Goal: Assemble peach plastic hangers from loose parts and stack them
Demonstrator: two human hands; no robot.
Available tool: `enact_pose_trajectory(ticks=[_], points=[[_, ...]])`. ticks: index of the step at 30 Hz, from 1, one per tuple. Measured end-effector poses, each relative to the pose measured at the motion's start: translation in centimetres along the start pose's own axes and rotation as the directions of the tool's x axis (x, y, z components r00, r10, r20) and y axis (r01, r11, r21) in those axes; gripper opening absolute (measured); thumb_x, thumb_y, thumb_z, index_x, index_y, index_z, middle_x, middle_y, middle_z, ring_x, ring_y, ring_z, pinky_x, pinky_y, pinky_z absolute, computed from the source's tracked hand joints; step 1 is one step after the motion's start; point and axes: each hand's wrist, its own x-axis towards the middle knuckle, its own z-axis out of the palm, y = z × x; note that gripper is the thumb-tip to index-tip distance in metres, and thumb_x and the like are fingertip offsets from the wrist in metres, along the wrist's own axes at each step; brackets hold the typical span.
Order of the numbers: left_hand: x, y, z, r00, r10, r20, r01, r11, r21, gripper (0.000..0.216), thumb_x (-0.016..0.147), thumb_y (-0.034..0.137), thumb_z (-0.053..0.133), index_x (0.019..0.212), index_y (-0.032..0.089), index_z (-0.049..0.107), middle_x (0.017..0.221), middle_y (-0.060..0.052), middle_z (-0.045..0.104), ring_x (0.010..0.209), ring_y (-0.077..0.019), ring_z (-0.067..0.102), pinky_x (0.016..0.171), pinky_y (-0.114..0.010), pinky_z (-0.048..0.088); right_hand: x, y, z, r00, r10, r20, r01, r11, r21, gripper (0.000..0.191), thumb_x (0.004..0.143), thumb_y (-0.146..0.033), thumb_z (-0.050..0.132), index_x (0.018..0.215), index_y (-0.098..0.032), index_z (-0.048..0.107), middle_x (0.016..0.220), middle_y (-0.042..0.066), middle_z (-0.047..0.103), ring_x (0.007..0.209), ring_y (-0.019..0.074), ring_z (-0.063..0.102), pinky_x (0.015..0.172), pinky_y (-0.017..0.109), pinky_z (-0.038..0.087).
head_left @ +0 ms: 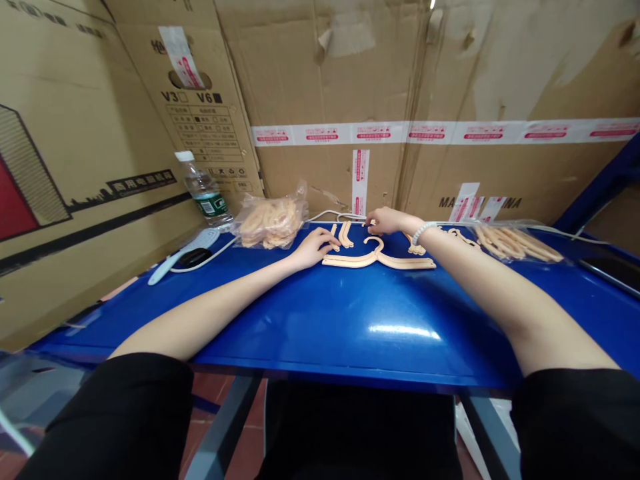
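Observation:
A beige clothes hanger [405,263], its hook upward, lies flat on the blue table [300,320]. My left hand [314,248] rests by the hanger's left end, fingers stretched out and touching the beige strips there. Two loose hanger arms [345,235] lie just right of those fingertips. Behind the hook, my right hand [386,220] reaches down with bent fingers closed together; a small beige piece shows at the fingertips, too hidden to name. More beige hanger parts [463,237] lie beyond my right forearm, partly covered by it.
Plastic bags of beige parts stand at left [273,220] and right [515,241]. Farther left are a water bottle [204,190], a light-blue brush [173,261] and a black mouse-like object [195,258]. A phone [613,273] lies far right. Cardboard [330,80] walls the back; a white cable runs along it.

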Motion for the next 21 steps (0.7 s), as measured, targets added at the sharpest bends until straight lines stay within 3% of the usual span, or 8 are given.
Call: enact_pose_trajectory(ticks=[5,12,14,17,21], points=[[0.1,-0.1,0.2,0.998,-0.066,0.009,0.066,0.998,-0.016,0.018,0.090,0.014,0.063,0.100,0.022,0.076,0.103,-0.006,0.058,0.106,-0.0236,0.061,0.108,-0.047,0.047,0.0,0.4,0.7,0.998,0.034,-0.053,-0.027,0.992,0.125,0.009,0.088,-0.015,0.068,0.095,-0.013,0.074,0.073,0.008,0.074,0.052,0.0188,0.064,0.061,0.030,0.052],[0.1,0.3,0.0,0.998,-0.058,-0.013,0.057,0.996,-0.073,0.012,0.092,0.020,0.061,0.093,0.021,0.073,0.107,-0.007,0.062,0.112,-0.0254,0.060,0.109,-0.046,0.045,-3.6,-0.5,-0.1,0.965,0.129,-0.229,-0.017,0.900,0.436,0.012,0.105,-0.019,0.047,0.111,-0.017,0.057,0.079,0.008,0.073,0.060,0.0192,0.070,0.051,0.026,0.054],[0.2,0.4,0.0,0.998,-0.046,-0.034,0.043,0.995,-0.096,0.011,0.091,0.018,0.060,0.090,0.021,0.071,0.107,-0.007,0.064,0.114,-0.0257,0.060,0.109,-0.046,0.045,-5.6,-1.2,-0.4,0.948,0.154,-0.277,0.050,0.791,0.610,0.007,0.105,-0.017,0.048,0.107,-0.018,0.055,0.081,0.008,0.073,0.063,0.0190,0.072,0.050,0.024,0.054],[0.2,0.5,-0.1,0.998,-0.038,-0.053,0.031,0.991,-0.129,0.012,0.091,0.016,0.056,0.090,0.021,0.067,0.103,-0.006,0.068,0.110,-0.0252,0.062,0.106,-0.045,0.046,-8.9,-2.6,-0.4,0.935,0.178,-0.306,0.165,0.547,0.821,0.003,0.099,-0.017,0.061,0.100,-0.018,0.058,0.081,0.008,0.073,0.066,0.0191,0.073,0.049,0.022,0.053],[0.1,0.9,-0.4,0.991,-0.069,-0.114,0.050,0.986,-0.157,0.013,0.095,0.019,0.050,0.094,0.020,0.063,0.098,-0.006,0.068,0.095,-0.0231,0.064,0.095,-0.042,0.050,-13.5,-4.8,0.5,0.958,0.153,-0.243,0.189,0.304,0.934,0.021,0.090,-0.030,0.078,0.101,-0.018,0.065,0.087,0.008,0.075,0.072,0.0184,0.074,0.054,0.022,0.056]])
